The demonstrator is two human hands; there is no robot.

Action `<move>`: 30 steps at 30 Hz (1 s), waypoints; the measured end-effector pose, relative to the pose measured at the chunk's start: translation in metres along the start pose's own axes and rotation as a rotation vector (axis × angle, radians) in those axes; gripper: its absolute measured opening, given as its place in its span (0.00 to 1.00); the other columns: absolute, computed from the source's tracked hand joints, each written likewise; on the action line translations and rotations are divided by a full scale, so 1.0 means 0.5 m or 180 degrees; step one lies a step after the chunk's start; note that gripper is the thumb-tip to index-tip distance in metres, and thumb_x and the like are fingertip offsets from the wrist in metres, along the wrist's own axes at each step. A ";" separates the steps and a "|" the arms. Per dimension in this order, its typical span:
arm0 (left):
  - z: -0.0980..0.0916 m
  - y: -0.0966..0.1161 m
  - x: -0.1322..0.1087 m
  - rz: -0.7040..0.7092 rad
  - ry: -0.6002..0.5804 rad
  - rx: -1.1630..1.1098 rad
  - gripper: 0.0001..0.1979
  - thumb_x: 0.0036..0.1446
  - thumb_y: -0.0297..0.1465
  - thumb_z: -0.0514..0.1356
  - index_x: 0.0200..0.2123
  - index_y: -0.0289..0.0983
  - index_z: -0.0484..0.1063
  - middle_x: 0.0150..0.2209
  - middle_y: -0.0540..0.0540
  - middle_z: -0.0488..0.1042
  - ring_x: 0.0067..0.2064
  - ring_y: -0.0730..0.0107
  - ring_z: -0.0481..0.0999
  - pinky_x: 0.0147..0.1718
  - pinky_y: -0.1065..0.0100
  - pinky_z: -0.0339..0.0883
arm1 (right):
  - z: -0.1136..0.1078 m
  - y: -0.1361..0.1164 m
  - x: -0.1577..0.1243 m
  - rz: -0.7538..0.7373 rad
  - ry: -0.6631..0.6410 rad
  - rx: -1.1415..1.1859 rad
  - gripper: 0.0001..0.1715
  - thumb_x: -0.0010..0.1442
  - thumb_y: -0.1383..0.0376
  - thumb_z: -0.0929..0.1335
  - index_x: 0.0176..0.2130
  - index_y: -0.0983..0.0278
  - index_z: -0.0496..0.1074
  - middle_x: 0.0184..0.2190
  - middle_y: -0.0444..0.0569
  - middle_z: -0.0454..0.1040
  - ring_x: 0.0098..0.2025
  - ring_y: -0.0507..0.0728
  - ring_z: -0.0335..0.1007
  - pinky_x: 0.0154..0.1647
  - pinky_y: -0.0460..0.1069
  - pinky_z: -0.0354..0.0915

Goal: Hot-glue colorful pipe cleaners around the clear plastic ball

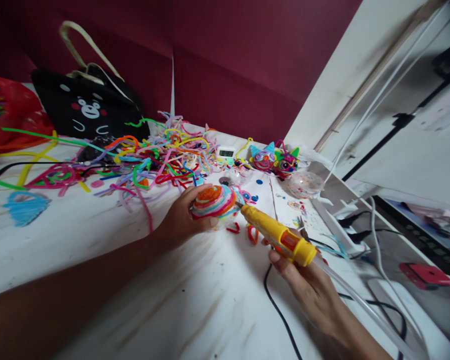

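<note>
My left hand [182, 217] grips a ball wrapped in striped pipe cleaners [214, 201] just above the white table [97, 235]. My right hand [307, 280] holds a yellow glue gun [279, 236] with a clear glue stick trailing from its back. The gun's nozzle touches the right side of the ball. A black cord [279, 310] runs from under my right hand toward the near edge.
A heap of coloured pipe cleaners [153, 155] covers the back of the table. Behind it stand a black bear tote bag [86, 107] and a red bag [11, 115]. Two finished cat-eared balls [273, 160], a small timer [226, 152] and a clear ball [303, 184] sit at right. Cables lie beyond the right edge.
</note>
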State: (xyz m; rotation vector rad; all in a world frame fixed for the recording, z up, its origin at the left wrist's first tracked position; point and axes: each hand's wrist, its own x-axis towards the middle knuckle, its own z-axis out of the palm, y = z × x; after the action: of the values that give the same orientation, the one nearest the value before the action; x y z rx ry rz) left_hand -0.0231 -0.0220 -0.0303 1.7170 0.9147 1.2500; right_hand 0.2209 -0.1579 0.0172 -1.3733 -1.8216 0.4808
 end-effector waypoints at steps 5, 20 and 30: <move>0.000 0.001 0.000 -0.0037 0.0000 -0.0046 0.41 0.40 0.46 0.72 0.59 0.42 0.71 0.57 0.40 0.73 0.57 0.41 0.74 0.57 0.48 0.69 | 0.000 0.003 -0.002 -0.0076 -0.0034 -0.0081 0.06 0.67 0.62 0.63 0.36 0.56 0.66 0.30 0.44 0.70 0.31 0.56 0.70 0.30 0.49 0.66; -0.001 0.006 -0.001 -0.0095 -0.0026 -0.0063 0.41 0.40 0.46 0.72 0.59 0.41 0.71 0.57 0.40 0.73 0.57 0.41 0.73 0.60 0.47 0.66 | -0.004 -0.002 -0.003 -0.0222 -0.0104 -0.0141 0.08 0.67 0.64 0.63 0.47 0.56 0.68 0.38 0.47 0.75 0.40 0.59 0.75 0.37 0.50 0.71; -0.003 0.012 0.000 -0.0128 -0.0020 -0.0160 0.39 0.40 0.45 0.73 0.57 0.42 0.72 0.57 0.40 0.73 0.58 0.40 0.73 0.60 0.48 0.66 | -0.004 -0.018 -0.006 -0.0012 -0.0039 -0.0008 0.08 0.67 0.60 0.64 0.44 0.57 0.71 0.33 0.46 0.73 0.34 0.60 0.74 0.31 0.50 0.69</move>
State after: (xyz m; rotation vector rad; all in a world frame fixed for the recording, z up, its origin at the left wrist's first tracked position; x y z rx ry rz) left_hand -0.0240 -0.0242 -0.0249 1.6548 0.9024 1.2305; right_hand 0.2170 -0.1641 0.0234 -1.3714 -1.8349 0.4860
